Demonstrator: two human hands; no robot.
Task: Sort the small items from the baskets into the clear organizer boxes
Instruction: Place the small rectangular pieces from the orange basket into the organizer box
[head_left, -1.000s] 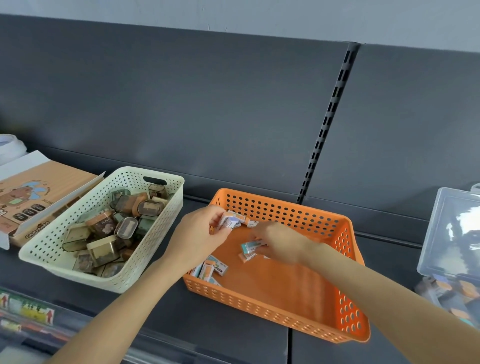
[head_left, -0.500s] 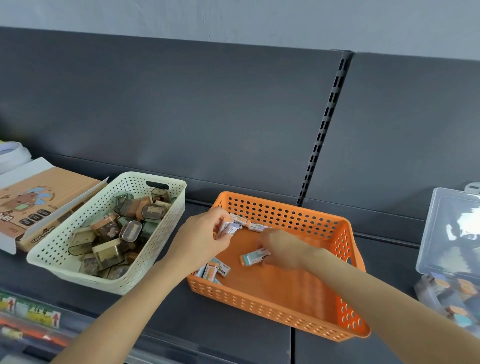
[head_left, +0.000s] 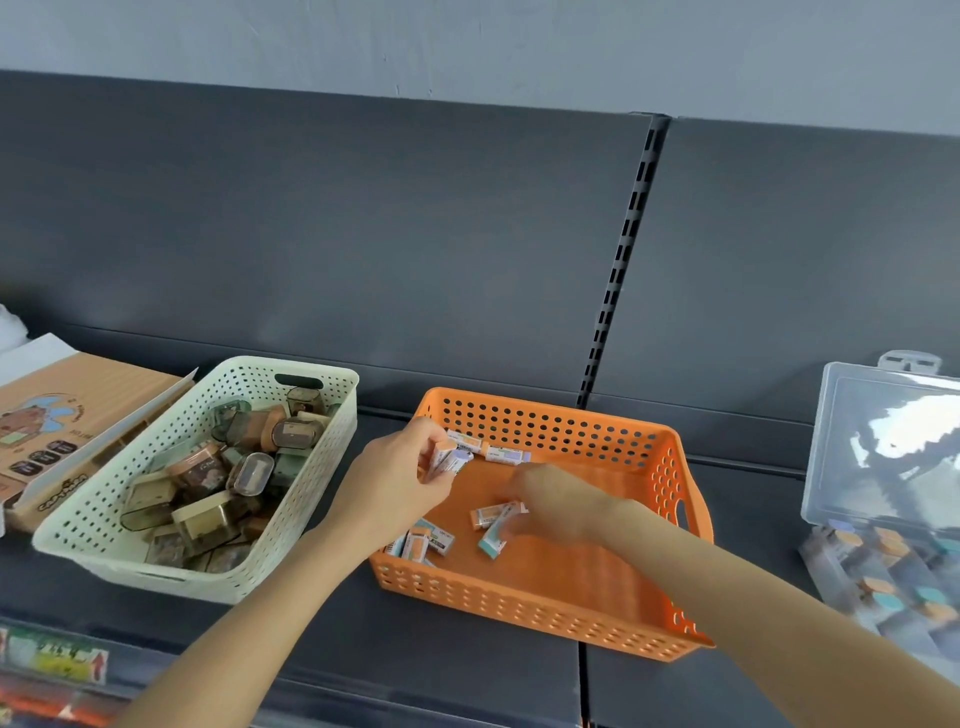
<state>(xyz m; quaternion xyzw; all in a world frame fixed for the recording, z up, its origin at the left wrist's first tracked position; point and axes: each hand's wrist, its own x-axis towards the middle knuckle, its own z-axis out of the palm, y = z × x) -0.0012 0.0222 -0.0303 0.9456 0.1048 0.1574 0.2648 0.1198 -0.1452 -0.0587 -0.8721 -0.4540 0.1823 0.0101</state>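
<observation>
1. Spillage risk at left grip (head_left: 400, 483): clenched round a small stack of packets (head_left: 449, 461) above the far-left corner of the orange basket (head_left: 519, 608). Likely to fan out and drop with one more added, or with any loosening on the carry.
2. Fumble risk at right grip (head_left: 561, 504): curled down over two loose packets (head_left: 496, 515) on the basket floor. Too blurred to tell whether pinching one or only touching. Thin, flat pieces, apt to skid on smooth plastic rather than lift.
3. Mis-sort risk: long reach rightward to the organizer, well apart from the left grip, with colours to match to compartments.
4. Cardboard box (head_left: 62, 415), far left on the shelf (head_left: 467, 670): printed lid, contents hidden.
5. Cream basket (head_left: 156, 579): heaped with small lidded cases (head_left: 208, 493) in brown, green and cream.
6. Orange basket: floor mostly bare. Corner cluster (head_left: 423, 543) at near left, far-wall pair (head_left: 506, 454), plus the two under the right grip.
7. Clear organizer box (head_left: 841, 457), far right: lid raised, small items with orange and teal tops (head_left: 883, 587) below, seemingly sorted already.
</observation>
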